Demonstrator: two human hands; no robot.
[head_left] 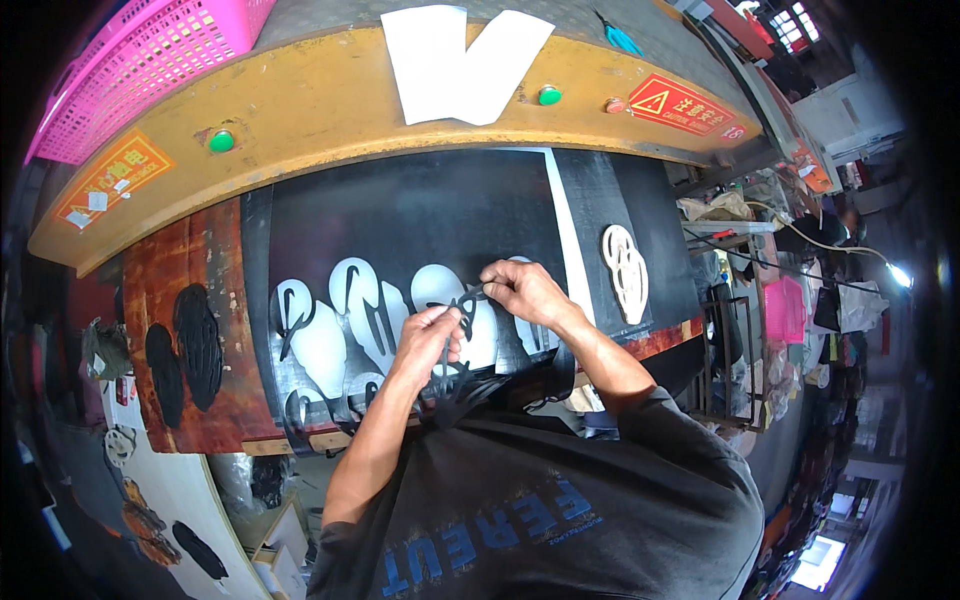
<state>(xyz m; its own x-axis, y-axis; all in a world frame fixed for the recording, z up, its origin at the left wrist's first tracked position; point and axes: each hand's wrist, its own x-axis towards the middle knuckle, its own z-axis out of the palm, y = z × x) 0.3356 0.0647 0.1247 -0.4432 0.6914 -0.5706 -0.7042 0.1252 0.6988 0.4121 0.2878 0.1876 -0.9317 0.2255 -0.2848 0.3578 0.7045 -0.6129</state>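
Over the near edge of a black sheet (400, 205), both my hands are closed on thin black strips of sheet material (466, 312). My left hand (428, 343) pinches looped strips between thumb and fingers. Just to its right and slightly farther away, my right hand (523, 292) grips the end of a strip. Around them the sheet has several sole-shaped openings, with a white surface (318, 350) showing through. Narrow black loops lie across some openings. More dark strips (455, 395) bunch up near my shirt, partly hidden by my left forearm.
A beige sole-shaped cutting die (626, 275) lies on the right. Dark sole-shaped pieces (197, 345) rest on the brown board (225, 410) at left. The yellow machine beam (330, 95) spans the far side, with green buttons (549, 95), white papers (425, 65) and a pink basket (165, 75).
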